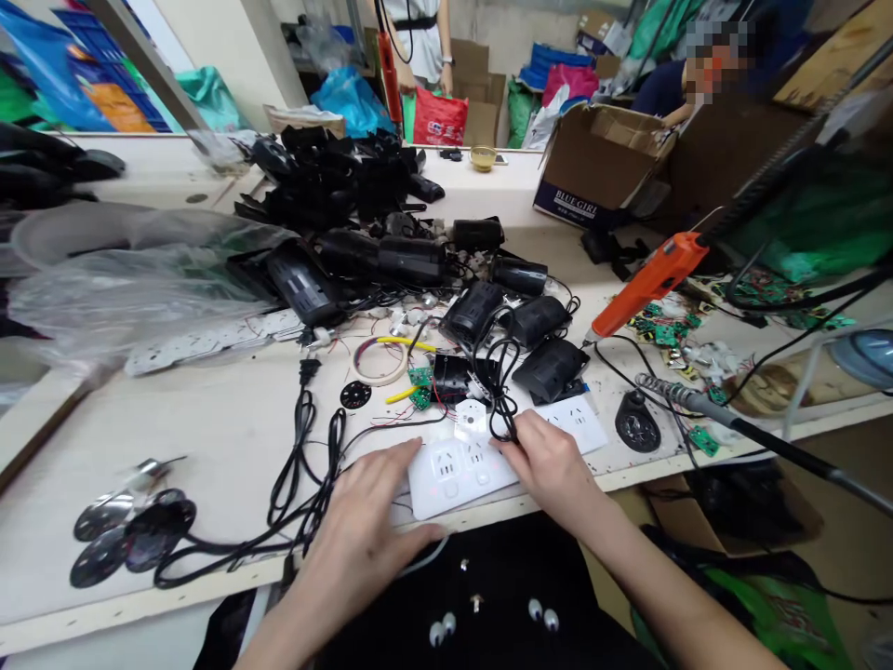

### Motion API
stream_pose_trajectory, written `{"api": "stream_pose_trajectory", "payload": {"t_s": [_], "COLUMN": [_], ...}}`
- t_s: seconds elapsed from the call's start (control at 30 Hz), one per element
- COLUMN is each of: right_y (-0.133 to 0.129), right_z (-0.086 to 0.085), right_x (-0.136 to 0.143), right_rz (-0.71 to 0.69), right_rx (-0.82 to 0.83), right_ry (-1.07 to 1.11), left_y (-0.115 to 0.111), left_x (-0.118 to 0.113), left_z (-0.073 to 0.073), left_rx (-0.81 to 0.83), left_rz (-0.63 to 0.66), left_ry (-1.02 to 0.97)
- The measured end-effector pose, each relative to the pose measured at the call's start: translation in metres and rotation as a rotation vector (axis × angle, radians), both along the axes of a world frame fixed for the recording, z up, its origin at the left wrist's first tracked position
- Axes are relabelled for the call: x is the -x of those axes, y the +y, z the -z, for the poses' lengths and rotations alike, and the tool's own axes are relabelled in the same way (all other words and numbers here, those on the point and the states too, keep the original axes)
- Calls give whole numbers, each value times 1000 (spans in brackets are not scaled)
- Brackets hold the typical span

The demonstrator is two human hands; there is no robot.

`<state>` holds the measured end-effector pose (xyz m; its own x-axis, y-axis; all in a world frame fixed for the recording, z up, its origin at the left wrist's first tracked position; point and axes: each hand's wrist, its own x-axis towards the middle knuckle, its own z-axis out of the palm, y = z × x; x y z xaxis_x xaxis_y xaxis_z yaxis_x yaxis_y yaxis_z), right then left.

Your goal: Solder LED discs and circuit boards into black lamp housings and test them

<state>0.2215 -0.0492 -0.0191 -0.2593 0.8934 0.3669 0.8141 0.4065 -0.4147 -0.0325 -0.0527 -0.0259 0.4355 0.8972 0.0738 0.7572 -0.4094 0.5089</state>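
In front of me, at the table's edge, lies a white power strip with several sockets. My left hand is beside its left end, thumb and fingers apart, with nothing held. My right hand is closed over the strip, pinching a bundled black power cord. Just beyond the strip are a black plastic housing, a small green circuit board with thin red wires, and a white hexagonal plate. The right fingertips are partly hidden.
Black housings and a pile of black parts fill the table's middle and back. An orange electric screwdriver hangs at right, near a soldering iron. Loose black cords lie at left. Two people are behind a cardboard box.
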Motion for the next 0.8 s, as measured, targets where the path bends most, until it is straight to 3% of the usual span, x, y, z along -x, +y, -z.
{"api": "stream_pose_trajectory", "payload": {"t_s": [0.27, 0.8], "right_y": [-1, -2], "right_z": [7, 7], "right_x": [1, -5], "right_rz": [8, 42], "right_rx": [-14, 56], "right_ry": [-18, 114], "left_y": [5, 15], "left_x": [-16, -36], "left_z": [3, -22], "left_rx": [105, 280], "left_rz": [-35, -88], "left_ry": [87, 27]}}
